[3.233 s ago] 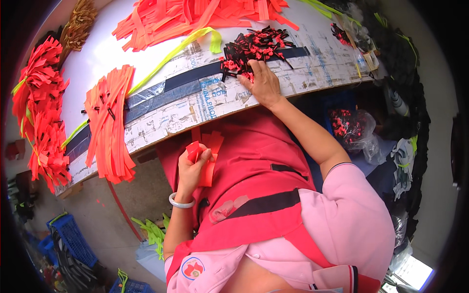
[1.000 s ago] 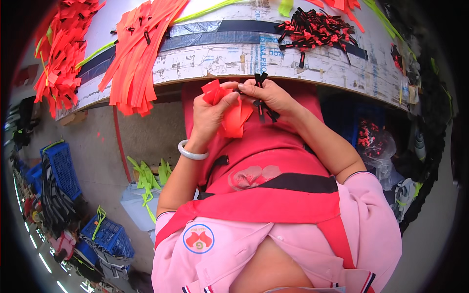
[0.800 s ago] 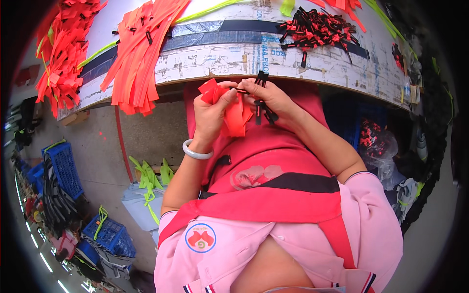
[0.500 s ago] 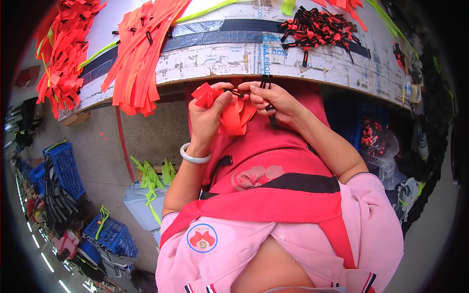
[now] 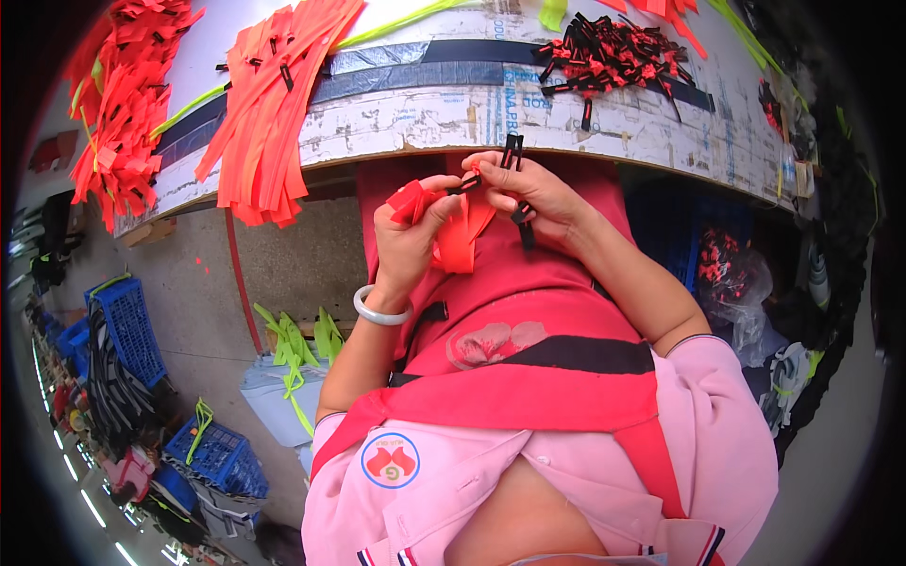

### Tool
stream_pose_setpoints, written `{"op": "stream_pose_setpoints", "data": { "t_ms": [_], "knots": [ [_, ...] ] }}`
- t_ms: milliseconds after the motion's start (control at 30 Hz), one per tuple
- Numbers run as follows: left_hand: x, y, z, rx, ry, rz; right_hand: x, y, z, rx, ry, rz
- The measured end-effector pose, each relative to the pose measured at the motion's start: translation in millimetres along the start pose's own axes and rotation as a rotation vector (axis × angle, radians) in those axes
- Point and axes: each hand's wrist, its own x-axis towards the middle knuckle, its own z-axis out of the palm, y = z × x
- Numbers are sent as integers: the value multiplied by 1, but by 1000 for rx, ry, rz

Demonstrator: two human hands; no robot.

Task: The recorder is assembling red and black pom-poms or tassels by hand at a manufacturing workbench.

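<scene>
Close together in front of the table edge, both my hands work over my red apron. My left hand, with a white bangle on its wrist, is closed on a folded orange-red fabric strip, whose loops hang below the fingers. A small black piece with a slot bridges the fingertips of both hands, and a bit of red shows beside it. My right hand is closed, with narrow black slotted pieces sticking out above and below its fingers. Their exact kind is unclear.
On the table lie a bundle of orange-red strips, a larger heap of them at far left, and a pile of small black-and-red pieces. Blue crates stand on the floor at left. Yellow-green strips lie below the table.
My left hand has shifted slightly right and down with the orange-red strip. The black pieces in my right hand have tilted a little, and the piece between the fingertips has turned.
</scene>
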Motion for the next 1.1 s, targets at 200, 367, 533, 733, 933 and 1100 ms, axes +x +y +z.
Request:
{"op": "stream_pose_setpoints", "data": {
  "t_ms": [200, 367, 533, 733, 933, 1100],
  "knots": [
    [0, -3, -8, -50, 4, -51, 2, -13, -1, -196, 14, -194],
    [4, -11, -18, -125, 49, -126, 1, -15, 4, -244, -3, -181],
    [5, -3, -14, -248, -50, -155, 2, -13, 9, -487, 21, -161],
    [4, 0, -14, -183, -21, -234, -4, -17, 22, -415, -8, -186],
    [3, 4, -14, -127, -50, -263, -8, -15, 33, -549, 65, -174],
    [2, 0, -9, -187, -55, -159, -9, -8, 32, -548, 153, -232]
  ]
}}
